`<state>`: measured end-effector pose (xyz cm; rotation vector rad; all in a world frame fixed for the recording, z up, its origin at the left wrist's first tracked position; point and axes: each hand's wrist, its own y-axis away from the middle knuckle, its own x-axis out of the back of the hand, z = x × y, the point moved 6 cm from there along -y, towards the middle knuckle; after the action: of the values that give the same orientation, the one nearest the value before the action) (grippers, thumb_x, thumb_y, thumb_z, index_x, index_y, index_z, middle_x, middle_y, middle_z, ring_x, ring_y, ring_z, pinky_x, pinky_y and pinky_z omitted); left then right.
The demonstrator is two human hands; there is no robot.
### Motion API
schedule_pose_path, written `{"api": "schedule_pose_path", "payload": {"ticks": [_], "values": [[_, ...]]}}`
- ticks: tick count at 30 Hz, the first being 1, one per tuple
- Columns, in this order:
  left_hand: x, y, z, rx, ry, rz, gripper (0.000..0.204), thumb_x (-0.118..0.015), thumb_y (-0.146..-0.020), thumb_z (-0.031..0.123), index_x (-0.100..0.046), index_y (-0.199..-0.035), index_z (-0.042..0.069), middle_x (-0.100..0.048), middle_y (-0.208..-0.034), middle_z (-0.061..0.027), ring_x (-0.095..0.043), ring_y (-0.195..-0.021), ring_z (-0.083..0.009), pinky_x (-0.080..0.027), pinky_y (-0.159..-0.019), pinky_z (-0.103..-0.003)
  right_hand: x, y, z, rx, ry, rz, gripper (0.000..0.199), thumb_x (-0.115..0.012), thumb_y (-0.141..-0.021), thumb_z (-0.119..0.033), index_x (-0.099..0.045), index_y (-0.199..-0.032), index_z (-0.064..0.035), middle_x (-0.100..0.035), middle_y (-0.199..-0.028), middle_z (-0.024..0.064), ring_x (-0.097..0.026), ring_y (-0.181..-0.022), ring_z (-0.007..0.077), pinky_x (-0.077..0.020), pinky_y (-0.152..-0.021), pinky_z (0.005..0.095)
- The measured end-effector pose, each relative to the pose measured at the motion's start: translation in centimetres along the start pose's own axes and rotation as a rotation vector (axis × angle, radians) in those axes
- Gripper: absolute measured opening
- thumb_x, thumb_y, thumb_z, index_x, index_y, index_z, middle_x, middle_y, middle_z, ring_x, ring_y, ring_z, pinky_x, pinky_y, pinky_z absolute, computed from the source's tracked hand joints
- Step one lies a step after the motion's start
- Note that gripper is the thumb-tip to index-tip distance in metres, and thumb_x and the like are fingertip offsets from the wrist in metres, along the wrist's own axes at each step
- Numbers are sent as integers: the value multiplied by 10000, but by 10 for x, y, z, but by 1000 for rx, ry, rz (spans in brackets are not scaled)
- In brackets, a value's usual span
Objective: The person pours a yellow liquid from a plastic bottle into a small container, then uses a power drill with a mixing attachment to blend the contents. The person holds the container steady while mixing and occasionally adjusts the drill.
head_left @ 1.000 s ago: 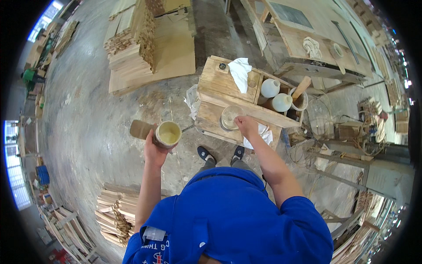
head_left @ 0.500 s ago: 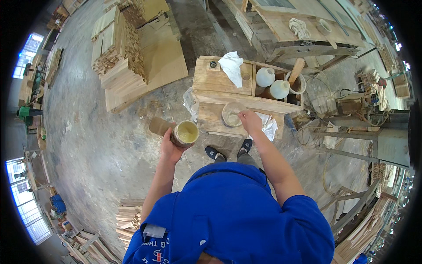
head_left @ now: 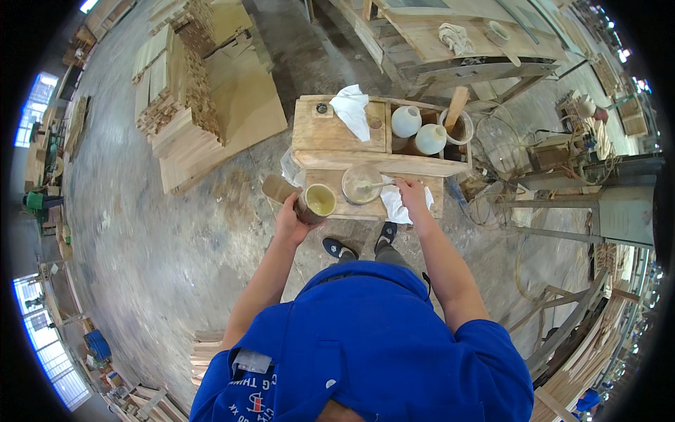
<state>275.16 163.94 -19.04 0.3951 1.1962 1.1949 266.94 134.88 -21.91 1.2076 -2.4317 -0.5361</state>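
Note:
My left hand (head_left: 290,225) is wrapped round a round can (head_left: 308,212) that holds a yellowish liquid (head_left: 321,200). A flat brown piece (head_left: 278,188) juts out beside the can; how it joins is hidden. My right hand (head_left: 416,202) grips the end of a thin, pale stirring stick (head_left: 383,184), its fingers closed. The stick's far end rests inside a shallow round bowl (head_left: 346,193) with whitish stuff in it. This bowl sits on the low wooden step (head_left: 330,177), with a white cloth (head_left: 398,208) to its right, under my right hand.
Behind the step stands a wooden box (head_left: 309,133) bearing a white cloth (head_left: 350,111). Its right part holds two pale bottles (head_left: 429,138) and a bucket (head_left: 464,129) with a wooden paddle. Stacked planks (head_left: 176,98) lie far left; a workbench (head_left: 436,53) stands far right.
The can in my left hand has come right and closer to the bowl. My right hand has drawn back to the right, and the stick now shows between hand and bowl.

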Motion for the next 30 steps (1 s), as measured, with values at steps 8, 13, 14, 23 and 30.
{"api": "schedule_pose_path", "payload": {"ticks": [8, 13, 14, 23, 30], "values": [[-24, -35, -9, -35, -47, 45, 438, -347, -918, 365, -413, -1262, 102, -453, -1273, -108, -461, -1149, -325, -381, -887, -605, 7, 27, -44, 49, -217, -2, 152, -605, -829, -189, -595, -735, -70, -417, -540, -60, -349, -459, 29, -261, -414, 205], [-46, -41, -24, 24, 26, -81, 424, -318, -927, 338, -414, -1258, 92, -458, -1267, -122, -469, -1139, -336, -388, -891, -607, -16, 72, -88, 504, 72, -33, 152, -574, -846, -160, -650, -869, -30, -533, -615, -13, -436, -534, 67, -358, -487, 261], [-49, -42, -27, 40, 37, -99, 421, -310, -928, 333, -416, -1255, 89, -459, -1266, -124, -471, -1137, -338, -392, -891, -605, -22, 84, -97, 672, 293, -76, 153, -572, -849, -156, -650, -893, -33, -559, -650, -4, -456, -556, 69, -375, -507, 260], [-39, -41, -29, 59, 181, -133, 420, -293, -922, 317, -433, -1241, 82, -441, -1281, -130, -452, -1155, -345, -398, -897, -599, 0, 85, -99, 499, 120, 52, 191, -582, -853, -180, -644, -952, -29, -608, -730, 88, -545, -608, 152, -434, -577, 258], [-2, -19, -18, 33, 217, -97, 447, -319, -902, 332, -426, -1259, 86, -408, -1305, -151, -419, -1180, -362, -372, -931, -596, -34, 37, -64, 651, 792, 22, 243, -513, -857, -280, -655, -950, -105, -635, -833, 136, -610, -742, 294, -473, -624, 373]]}}
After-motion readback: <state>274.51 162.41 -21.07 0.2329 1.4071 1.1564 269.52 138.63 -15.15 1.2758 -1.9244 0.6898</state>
